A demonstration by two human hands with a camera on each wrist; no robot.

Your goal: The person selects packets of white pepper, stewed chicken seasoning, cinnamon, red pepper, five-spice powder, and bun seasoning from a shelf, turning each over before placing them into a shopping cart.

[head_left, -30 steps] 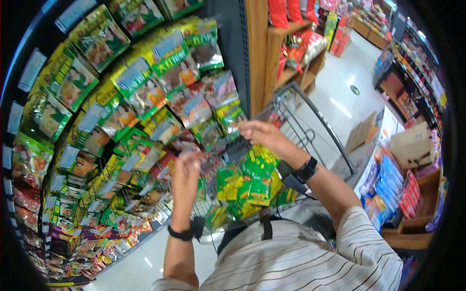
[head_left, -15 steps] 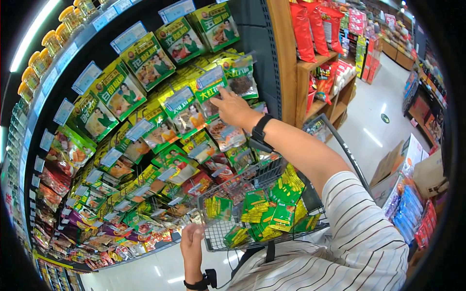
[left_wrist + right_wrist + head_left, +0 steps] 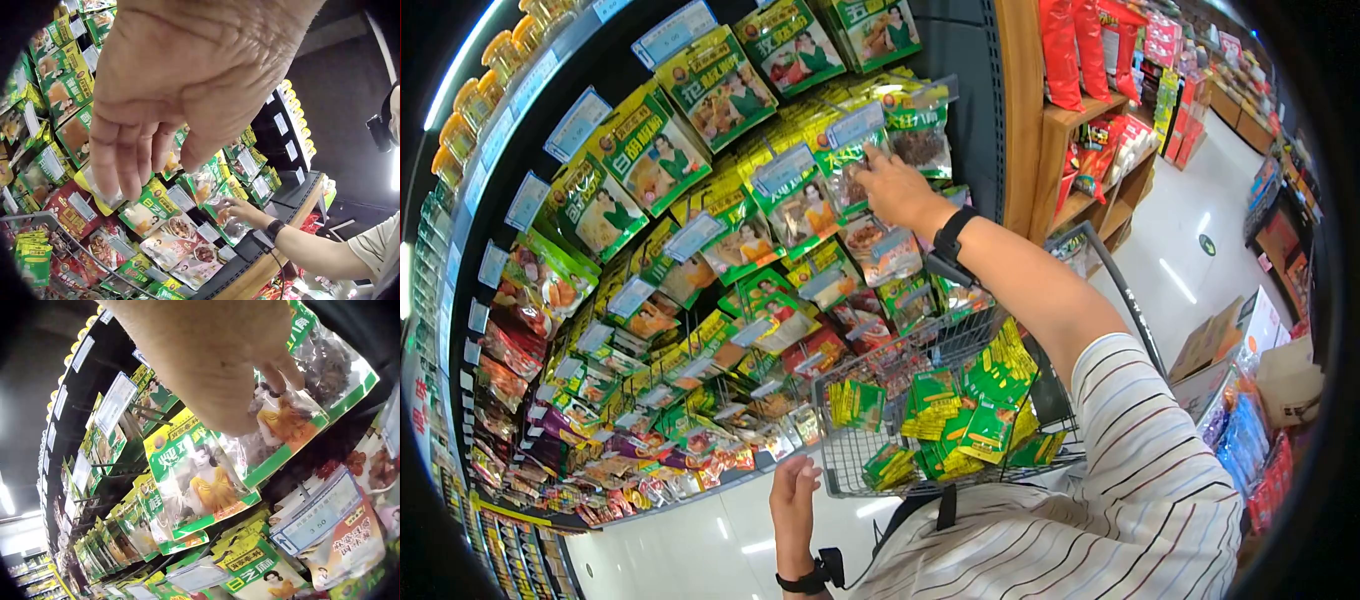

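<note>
My right hand (image 3: 905,195) reaches up to the hanging spice rack, its fingertips on the front of a green-and-yellow spice packet (image 3: 845,183). In the right wrist view the back of that hand covers the packet's upper part, and its clear lower window and printed figure (image 3: 281,434) show below the fingers. Beside it hangs a similar packet (image 3: 203,481). My left hand (image 3: 792,495) hangs low left of the shopping cart (image 3: 830,480), fingers loosely bent and holding nothing. Several green-and-yellow packets (image 3: 990,425) lie in the cart.
Price tags (image 3: 782,168) stick out on hooks before the rows of packets. A wooden shelf (image 3: 1055,150) with red bags adjoins the rack's right end. Jars (image 3: 472,100) line the top shelf. Boxes (image 3: 1210,340) and bagged goods stand at the right.
My right hand rose from above the cart to the hanging packets, and its fingers now rest lower on one. The left hand dropped down to the left side. The view swung toward the rack.
</note>
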